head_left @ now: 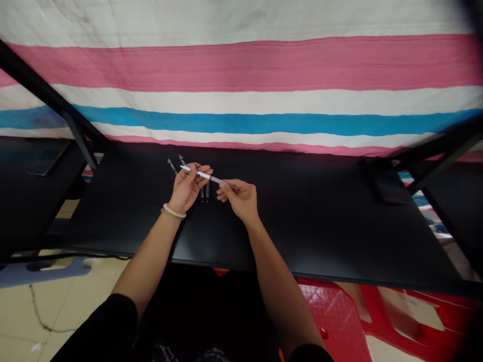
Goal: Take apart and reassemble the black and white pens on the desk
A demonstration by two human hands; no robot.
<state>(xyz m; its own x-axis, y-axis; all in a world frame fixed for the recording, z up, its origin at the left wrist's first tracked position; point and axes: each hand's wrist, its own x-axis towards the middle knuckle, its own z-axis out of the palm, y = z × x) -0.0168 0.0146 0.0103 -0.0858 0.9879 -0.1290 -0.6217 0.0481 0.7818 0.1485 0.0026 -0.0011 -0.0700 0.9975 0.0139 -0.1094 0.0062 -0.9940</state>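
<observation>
A slim white pen (204,175) is held slantwise above the black table (317,216), between my two hands. My left hand (185,188) pinches its white barrel with thumb against fingers, palm turned partly up. At the pen's clear, greyish lower end, the fingertips of my right hand (242,197) are closed on it; its very tip is hidden there. Beneath and behind my left hand lie several dark pens, partly covered: a pen end (172,166) sticks out at the upper left, and pen tips (205,193) point toward me below the fingers.
A dark phone-like object (390,183) lies at the table's right end. Black metal frames (81,138) rise at both sides, and a striped sheet (241,68) hangs behind. Red plastic stools (332,317) stand below the front edge. Another black table (30,201) adjoins at left.
</observation>
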